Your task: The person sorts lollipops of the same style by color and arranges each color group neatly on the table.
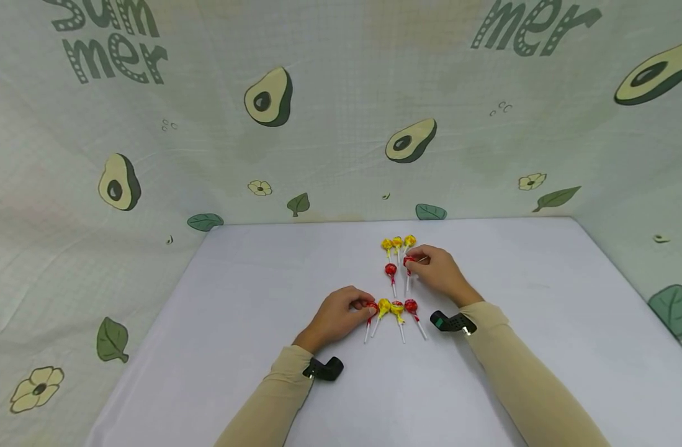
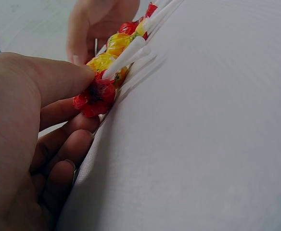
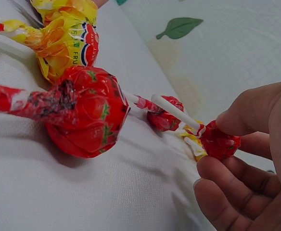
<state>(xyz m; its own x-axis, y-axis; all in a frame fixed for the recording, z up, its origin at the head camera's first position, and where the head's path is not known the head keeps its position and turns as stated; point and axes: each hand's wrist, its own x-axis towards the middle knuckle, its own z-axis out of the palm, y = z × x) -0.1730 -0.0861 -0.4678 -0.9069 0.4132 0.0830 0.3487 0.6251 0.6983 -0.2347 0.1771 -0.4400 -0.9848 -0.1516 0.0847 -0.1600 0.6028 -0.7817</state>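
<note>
My left hand [image 1: 342, 313] pinches a red-wrapped lollipop [image 2: 96, 96] by its head, at the left end of the near row. Beside it in that row lie two yellow lollipops [image 1: 397, 308] and a red one [image 3: 90, 113], sticks toward me. Farther back, my right hand [image 1: 438, 270] holds another red lollipop [image 3: 219, 140] between thumb and fingers, its white stick pointing toward me. Just left of that hand is a red lollipop [image 1: 391, 269] on the table. Beyond it, three yellow lollipops [image 1: 398, 241] sit side by side at the back.
A white cloth covers the table [image 1: 251, 273]. Behind and at the sides hangs a pale curtain [image 1: 341, 124] printed with avocados and leaves. Dark cameras [image 1: 326, 369] are strapped to both wrists.
</note>
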